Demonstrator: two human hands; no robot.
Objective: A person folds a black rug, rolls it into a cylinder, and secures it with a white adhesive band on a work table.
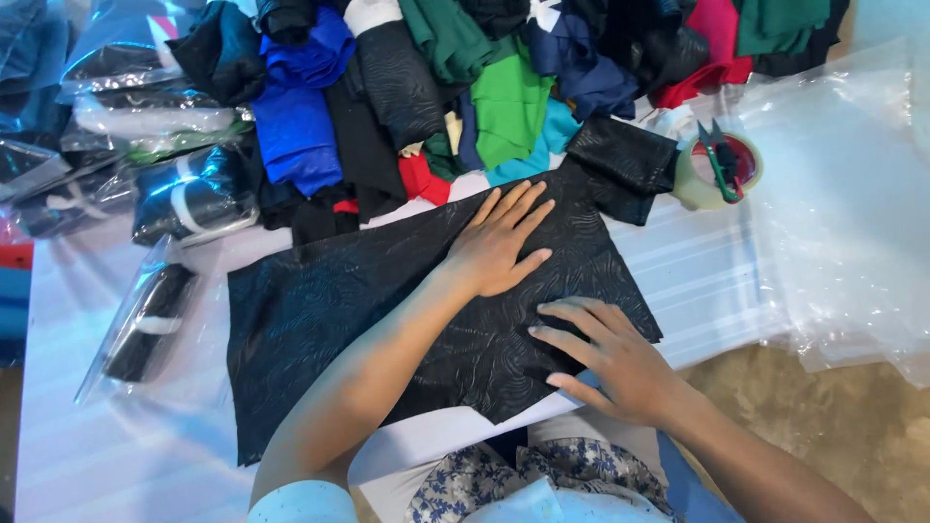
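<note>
Nearest the camera: the person's lap, in a blue-flowered cloth [484, 479], just below the near edge of the black garment.
Black garment [387, 320]: spread flat on the table [116, 426], straight in front of the person; a sleeve [625, 160] lies folded at its far right corner.
Right hand [610, 358]: flat on the garment's near right part, fingers spread wide, palm down, gripping nothing.
Left hand [499, 242]: flat on the garment's far middle, fingers together and stretched out, also holding nothing.
Handling: the garment looks thin, soft and light, with a faint pattern; likely limp and a little slippery, so best taken at an edge or corner, or smoothed under flat palms.
Clothes pile [436, 87]: beyond the garment, a heap of blue, green, red and black pieces.
Bagged clothes [145, 320]: left of the garment, in clear plastic.
Tape roll [712, 174]: right of the garment's sleeve, with small snips [719, 160] resting on it.
Plastic bags [843, 213]: further right of the garment, a stack of clear sheets.
Hard to tell: the garment's kind and its near hem, hidden by the arms; the pile is cut off at the top.
</note>
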